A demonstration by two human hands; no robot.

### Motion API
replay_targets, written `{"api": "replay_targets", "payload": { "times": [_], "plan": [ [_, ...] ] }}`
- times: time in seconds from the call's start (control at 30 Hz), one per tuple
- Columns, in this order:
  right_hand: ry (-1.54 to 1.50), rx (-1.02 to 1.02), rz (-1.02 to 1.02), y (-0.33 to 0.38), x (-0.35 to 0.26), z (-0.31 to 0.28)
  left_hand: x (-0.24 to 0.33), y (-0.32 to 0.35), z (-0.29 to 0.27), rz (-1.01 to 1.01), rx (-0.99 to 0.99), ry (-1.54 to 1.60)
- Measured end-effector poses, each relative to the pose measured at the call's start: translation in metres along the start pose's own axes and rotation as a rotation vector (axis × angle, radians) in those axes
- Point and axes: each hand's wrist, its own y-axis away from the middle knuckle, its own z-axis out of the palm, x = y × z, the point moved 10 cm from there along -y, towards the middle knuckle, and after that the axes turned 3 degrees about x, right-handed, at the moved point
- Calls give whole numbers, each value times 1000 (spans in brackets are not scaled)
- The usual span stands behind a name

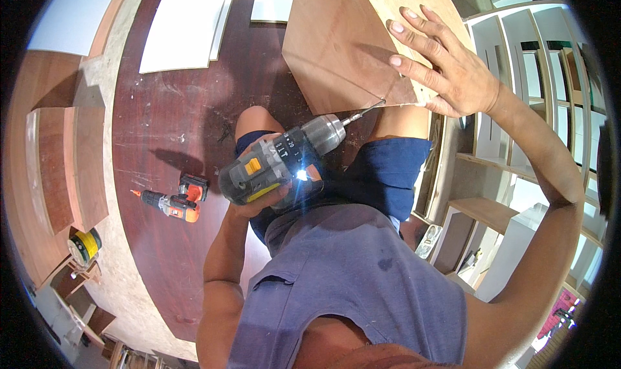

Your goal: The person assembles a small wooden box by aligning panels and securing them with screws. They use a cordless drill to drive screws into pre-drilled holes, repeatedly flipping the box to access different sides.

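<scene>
My left hand (259,202) is wrapped round a grey and black cordless drill (268,165) with a lit lamp. Its long thin bit (362,112) points up to the right, the tip at the near lower edge of a wooden box (336,52). Whether the tip has entered the wood, I cannot tell. My right hand (456,71) rests with fingers spread over the box's pale right side, the thumb by its near corner. The box stands just beyond my knees.
An orange and black drill (171,204) lies on the dark red board (168,110) to the left. White panels (187,22) lie at the far left, with a small white piece (272,6) beside them. Wooden boards (68,168) and a yellow-black spool (84,246) sit further left. White shelf frames (511,78) stand at right.
</scene>
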Motion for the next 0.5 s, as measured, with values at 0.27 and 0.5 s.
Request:
{"api": "replay_targets", "payload": {
  "times": [0.27, 0.5],
  "plan": [
    [-77, 1, 17, 0, 1, -2, -15, 2, 0, -171, -107, -14],
    [-73, -49, 9, 1, 2, 3, 6, -4, 11, -23, -201, -111]
  ]
}}
